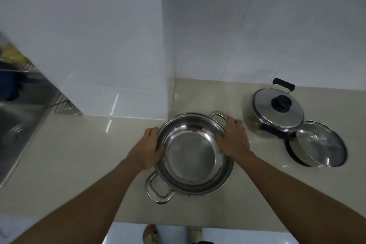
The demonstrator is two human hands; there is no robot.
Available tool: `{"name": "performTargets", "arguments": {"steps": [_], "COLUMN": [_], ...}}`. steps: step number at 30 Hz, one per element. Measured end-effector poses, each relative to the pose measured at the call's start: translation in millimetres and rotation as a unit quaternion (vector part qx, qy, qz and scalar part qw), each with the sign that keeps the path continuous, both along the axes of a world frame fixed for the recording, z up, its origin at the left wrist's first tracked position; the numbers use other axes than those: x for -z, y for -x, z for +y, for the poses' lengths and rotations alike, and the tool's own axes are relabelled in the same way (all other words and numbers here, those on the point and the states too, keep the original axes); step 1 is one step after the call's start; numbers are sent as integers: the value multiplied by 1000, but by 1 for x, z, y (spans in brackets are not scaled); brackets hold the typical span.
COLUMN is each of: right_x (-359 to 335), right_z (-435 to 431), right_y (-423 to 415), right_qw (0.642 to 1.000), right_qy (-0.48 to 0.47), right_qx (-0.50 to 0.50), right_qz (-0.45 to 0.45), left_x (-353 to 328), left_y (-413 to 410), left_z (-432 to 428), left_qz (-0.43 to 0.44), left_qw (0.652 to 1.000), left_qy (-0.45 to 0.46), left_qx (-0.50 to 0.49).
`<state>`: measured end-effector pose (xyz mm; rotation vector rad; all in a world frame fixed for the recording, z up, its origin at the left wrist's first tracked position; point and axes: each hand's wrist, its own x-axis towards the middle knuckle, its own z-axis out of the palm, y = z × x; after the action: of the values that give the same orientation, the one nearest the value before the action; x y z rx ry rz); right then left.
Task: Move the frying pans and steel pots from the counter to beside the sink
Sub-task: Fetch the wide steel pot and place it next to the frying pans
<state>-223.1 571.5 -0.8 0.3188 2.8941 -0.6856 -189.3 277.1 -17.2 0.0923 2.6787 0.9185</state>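
Both hands, left and right, grip pot by opposite rim edges, not handles, for balance. Pot mid-surface; sink far left. Lidded pot, pan wait right.

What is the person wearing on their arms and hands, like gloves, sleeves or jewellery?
Nothing shows. The left hand and right hand are bare, with no gloves, and no rings or watch can be seen. Both forearms are uncovered right to the picture's edge, so no sleeves appear.
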Motion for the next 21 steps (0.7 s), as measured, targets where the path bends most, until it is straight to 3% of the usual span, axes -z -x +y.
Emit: {"name": "performTargets", "arguments": {"steps": [9,16,21], "right_x": [28,35,41], "right_z": [-6,14,28], "right_y": [59,60,46], "right_qw": [963,955,977], "right_qy": [-137,-183,-127], "right_qx": [-232,-228,-169], "right_qz": [29,53,11], "left_x": [13,10,11], "left_y": [-51,-42,-45], "left_z": [2,9,12], "left_qz": [-93,-73,-62], "left_qw": [991,971,969], "left_qy": [-39,113,89], "left_qx": [-88,-198,-221]}}
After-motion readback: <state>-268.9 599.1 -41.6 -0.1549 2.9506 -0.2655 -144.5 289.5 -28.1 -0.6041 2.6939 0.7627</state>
